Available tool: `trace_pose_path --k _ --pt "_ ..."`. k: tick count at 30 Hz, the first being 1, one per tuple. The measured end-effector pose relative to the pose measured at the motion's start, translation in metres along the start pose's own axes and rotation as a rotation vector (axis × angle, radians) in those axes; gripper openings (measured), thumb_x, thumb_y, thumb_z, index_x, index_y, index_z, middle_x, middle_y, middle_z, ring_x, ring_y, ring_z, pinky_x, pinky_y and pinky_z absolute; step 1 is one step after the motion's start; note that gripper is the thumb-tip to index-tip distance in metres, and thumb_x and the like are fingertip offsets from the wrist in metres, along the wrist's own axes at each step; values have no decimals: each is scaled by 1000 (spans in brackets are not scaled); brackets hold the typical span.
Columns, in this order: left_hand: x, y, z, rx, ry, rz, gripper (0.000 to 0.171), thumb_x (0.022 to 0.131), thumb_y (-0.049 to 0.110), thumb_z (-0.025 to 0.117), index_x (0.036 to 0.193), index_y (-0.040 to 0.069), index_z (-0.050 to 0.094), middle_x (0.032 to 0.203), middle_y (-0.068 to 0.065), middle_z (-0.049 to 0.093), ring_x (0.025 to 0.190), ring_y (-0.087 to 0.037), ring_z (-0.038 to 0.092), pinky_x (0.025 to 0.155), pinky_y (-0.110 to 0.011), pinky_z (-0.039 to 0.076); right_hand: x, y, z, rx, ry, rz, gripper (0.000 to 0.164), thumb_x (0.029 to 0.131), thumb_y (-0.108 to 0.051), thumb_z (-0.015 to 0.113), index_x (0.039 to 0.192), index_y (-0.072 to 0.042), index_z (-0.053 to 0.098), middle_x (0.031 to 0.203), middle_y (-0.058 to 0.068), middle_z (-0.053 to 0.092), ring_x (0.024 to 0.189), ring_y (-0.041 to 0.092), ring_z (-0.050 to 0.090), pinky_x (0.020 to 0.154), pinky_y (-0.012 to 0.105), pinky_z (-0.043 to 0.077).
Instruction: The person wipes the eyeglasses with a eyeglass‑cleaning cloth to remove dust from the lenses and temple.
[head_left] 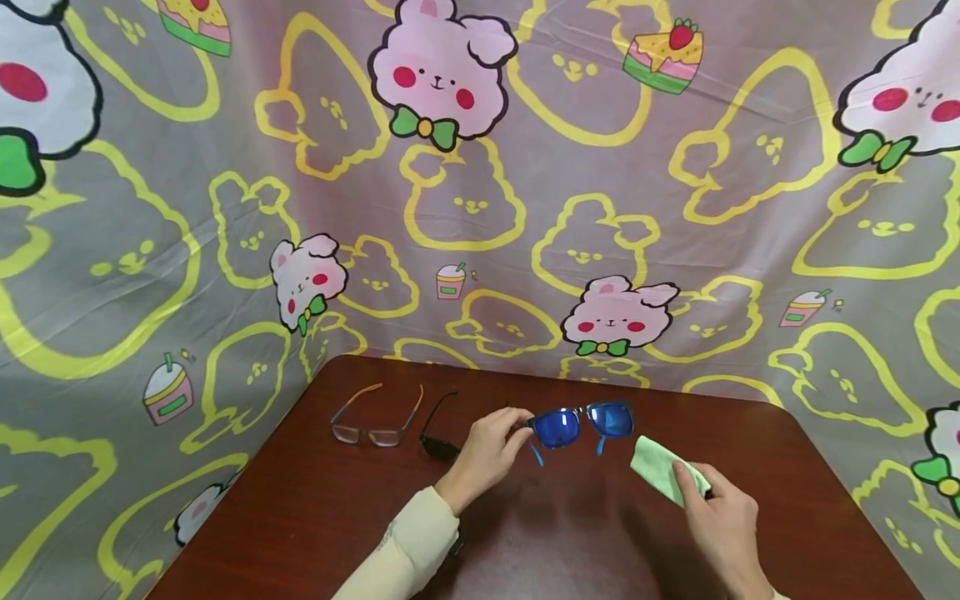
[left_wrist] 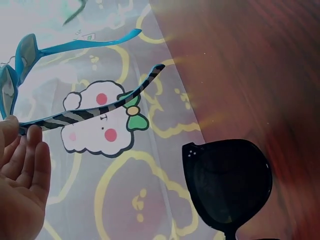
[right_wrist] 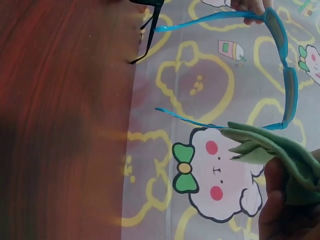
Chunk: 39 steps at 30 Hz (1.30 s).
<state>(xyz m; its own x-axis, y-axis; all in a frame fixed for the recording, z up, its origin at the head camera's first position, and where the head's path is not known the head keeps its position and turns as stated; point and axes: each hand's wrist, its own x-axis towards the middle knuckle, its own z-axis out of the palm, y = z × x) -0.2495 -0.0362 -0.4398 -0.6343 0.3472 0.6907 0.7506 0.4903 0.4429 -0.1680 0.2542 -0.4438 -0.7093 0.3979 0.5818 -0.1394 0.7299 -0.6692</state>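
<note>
We've got blue-lensed sunglasses (head_left: 557, 427) held up above the table, temples unfolded; left wrist view shows black-and-grey stripes on one temple's outer face, blue inside. Our left hand (head_left: 487, 454) pinches them at one frame corner, thumb against fingers. Our right hand (head_left: 723, 517) pinches a folded light-green cloth (head_left: 662, 468) between thumb and fingers; cloth is just beside the other lens, gap visible in head view. Behind our left hand: black sunglasses (head_left: 438, 448) on the table, partly hidden by it. Left of those: clear-lensed eyeglasses (head_left: 385, 437), temples open, orange tips. Table (head_left: 285, 500) is dark red-brown wood grain; bunny-print backdrop (head_left: 480, 179) around it. We're wearing a cream sleeve (head_left: 412, 537) on the left arm.
</note>
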Motion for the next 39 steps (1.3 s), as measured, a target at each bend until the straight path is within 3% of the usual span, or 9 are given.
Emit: trace_pose_path --k 3,6,13,19,25,34,39 --pt "-4 2 -3 -7 -11 -13 12 92 14 62 103 11 65 88 5 62 77 -5 54 68 -21 47 3 -1 4 1 43 -84 5 80 -13 74 82 -9 75 64 2 66 51 -3 44 51 16 35" --pt "-8 2 -5 -22 -25 -37 12 92 14 63 103 11 65 89 5 62 77 -5 55 69 -21 47 5 -3 7 14 67 -114 6 79 -12 75 83 -8 76 67 4 68 53 -8 44 52 15 36" --pt "-17 2 -5 -55 -27 -34 12 90 12 64 102 11 65 92 5 63 82 -4 58 71 -22 49 11 -12 13 63 63 -125 11 81 -11 74 90 -6 76 76 9 70 59 -12 47 55 12 37" --pt "-22 4 -2 -75 -40 -32 13 91 13 63 105 11 64 93 5 63 81 -4 57 69 -19 48 11 -22 19 154 0 -100 15 84 -7 71 97 -4 75 87 13 71 67 -13 51 60 9 39" --pt "-24 5 2 -80 -37 -21 13 91 14 63 104 11 64 93 5 63 80 -3 57 70 -18 47 8 -25 23 246 -93 -52 18 88 -7 66 104 -4 72 96 8 69 75 -10 55 63 9 42" --pt "-25 3 3 -98 -28 -2 13 92 14 62 105 11 64 93 5 63 81 -2 57 69 -17 47 8 -25 23 253 -137 -29 19 89 -7 65 106 -6 71 96 -5 67 76 -4 56 64 11 42" --pt "-26 2 3 -110 -20 30 17 91 13 63 108 10 66 97 3 65 83 -4 58 69 -17 47 9 -25 21 258 -170 37 21 89 -14 66 110 -9 70 94 -15 64 71 3 56 59 16 44"
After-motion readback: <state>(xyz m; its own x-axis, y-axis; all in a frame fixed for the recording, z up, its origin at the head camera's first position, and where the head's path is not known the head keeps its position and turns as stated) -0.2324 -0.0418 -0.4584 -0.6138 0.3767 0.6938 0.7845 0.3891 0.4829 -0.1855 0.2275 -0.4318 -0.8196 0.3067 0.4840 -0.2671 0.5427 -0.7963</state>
